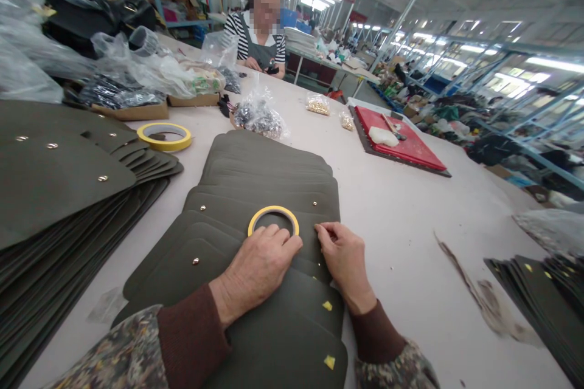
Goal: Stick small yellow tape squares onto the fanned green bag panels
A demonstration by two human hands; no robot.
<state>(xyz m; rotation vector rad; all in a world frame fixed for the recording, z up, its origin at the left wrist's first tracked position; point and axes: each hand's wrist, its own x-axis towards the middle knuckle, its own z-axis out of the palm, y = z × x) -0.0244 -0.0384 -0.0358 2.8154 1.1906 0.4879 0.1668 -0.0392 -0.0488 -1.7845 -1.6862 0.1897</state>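
My left hand [258, 267] is closed on the near side of a roll of yellow tape [274, 211], tilted up over dark green panels. These panels [269, 161] lie overlapped in a long row, several with small gold studs [203, 208]. My right hand [344, 255] pinches at the right edge of the row, thumb and forefinger together. What sits between those fingertips is too small to make out. Bits of yellow tape [327, 306] stick to the nearer panels along their right side.
At left are stacked studded panels [59, 176] and another yellow tape roll [165, 137]. Bags of small parts [260, 112] and gold pieces [318, 104] lie farther back. A red board [401, 137] is at back right, more panels [542, 292] at right. A co-worker [262, 30] sits opposite.
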